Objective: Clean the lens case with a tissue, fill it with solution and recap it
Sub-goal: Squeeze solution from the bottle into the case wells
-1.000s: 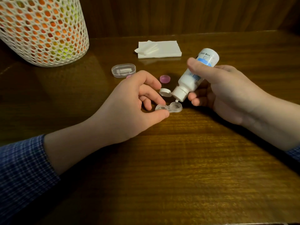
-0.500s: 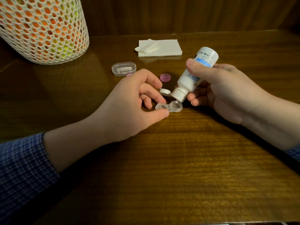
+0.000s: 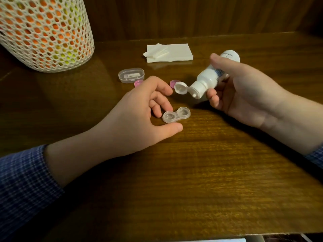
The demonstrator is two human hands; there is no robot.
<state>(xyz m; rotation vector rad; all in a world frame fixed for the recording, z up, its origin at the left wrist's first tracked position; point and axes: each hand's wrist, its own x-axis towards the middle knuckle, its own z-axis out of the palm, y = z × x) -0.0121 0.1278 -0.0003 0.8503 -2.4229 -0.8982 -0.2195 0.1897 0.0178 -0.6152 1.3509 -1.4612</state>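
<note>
Right hand (image 3: 244,95): curled round the white solution bottle (image 3: 209,77), thumb along the top, bottle tilted nozzle-down with its flip cap (image 3: 180,87) hanging open, nozzle raised clear of the case. Left hand (image 3: 139,112): resting on the worktop (image 3: 209,172), fingers loosely bent, holding nothing; contact with the case cannot be told. Lens case (image 3: 176,114): clear, both wells uncapped, flat on the worktop between left thumb and fingertips, below and to the left of the right hand. Two pink caps (image 3: 174,83) just beyond the left fingers, one partly hidden. Small clear box (image 3: 131,75) beyond the left hand. Folded tissue (image 3: 169,52) farther beyond. White mesh basket (image 3: 43,32) far left of the left hand.
</note>
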